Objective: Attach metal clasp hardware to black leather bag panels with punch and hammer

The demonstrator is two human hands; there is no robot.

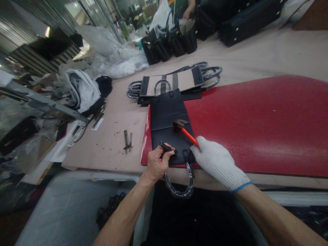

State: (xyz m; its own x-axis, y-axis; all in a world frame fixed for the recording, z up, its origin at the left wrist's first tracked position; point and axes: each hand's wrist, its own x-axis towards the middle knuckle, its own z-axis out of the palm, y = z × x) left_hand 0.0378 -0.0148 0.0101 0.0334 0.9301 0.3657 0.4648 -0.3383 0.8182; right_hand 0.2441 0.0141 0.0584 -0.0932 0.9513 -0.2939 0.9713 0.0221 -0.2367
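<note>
A black leather bag panel [167, 109] lies flat on a red board [256, 123], with plastic-wrapped handles at both ends. The near handle [179, 194] hangs over the table's front edge. My bare left hand [159, 162] is closed around a short dark metal punch [165, 146], which it holds tilted over the panel's near left part. My gloved right hand [214, 159] grips the orange handle of a hammer [180, 125]. The hammer's dark head is above the panel, apart from the punch.
Two metal tools [126, 140] lie on the table to the left. Behind the panel is a stack of bag pieces [169, 82] with wrapped handles. Finished-looking black bags [169, 42] stand farther back, near another person's hand [188, 13]. A grey bin [77, 205] is below the table edge.
</note>
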